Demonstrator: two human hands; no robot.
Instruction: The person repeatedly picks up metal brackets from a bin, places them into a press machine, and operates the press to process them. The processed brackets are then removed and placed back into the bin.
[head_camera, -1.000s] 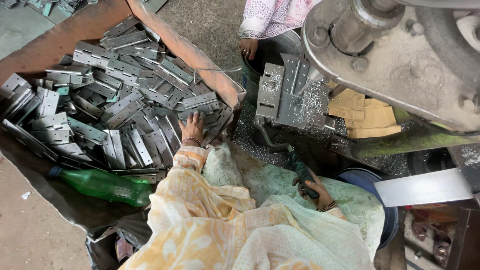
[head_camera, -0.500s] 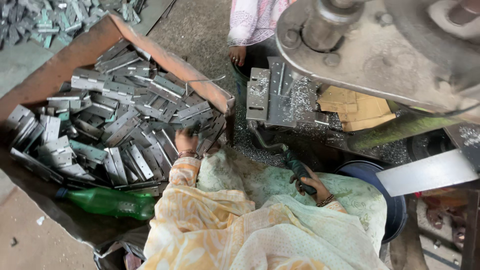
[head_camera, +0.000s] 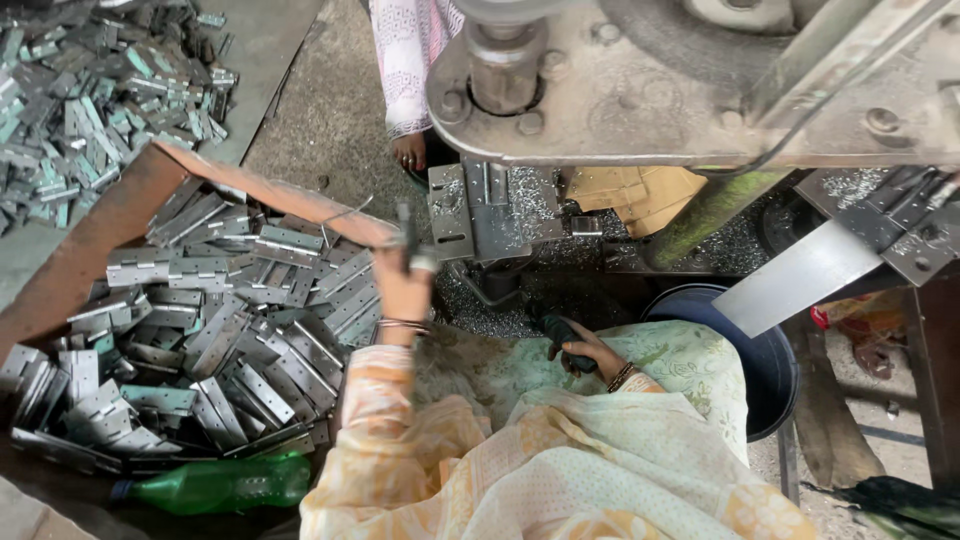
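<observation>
A flat grey metal hinge (head_camera: 408, 238) stands nearly upright, pinched at its lower end by the left hand (head_camera: 402, 290), raised above the right edge of a rusty tray (head_camera: 120, 215) heaped with similar hinges. The right hand (head_camera: 585, 350) rests low on green cloth, closed around a dark tool (head_camera: 562, 335), possibly a handle.

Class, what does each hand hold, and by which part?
Left hand: a metal hinge, by its lower end. Right hand: a dark handle, fist around it.
</observation>
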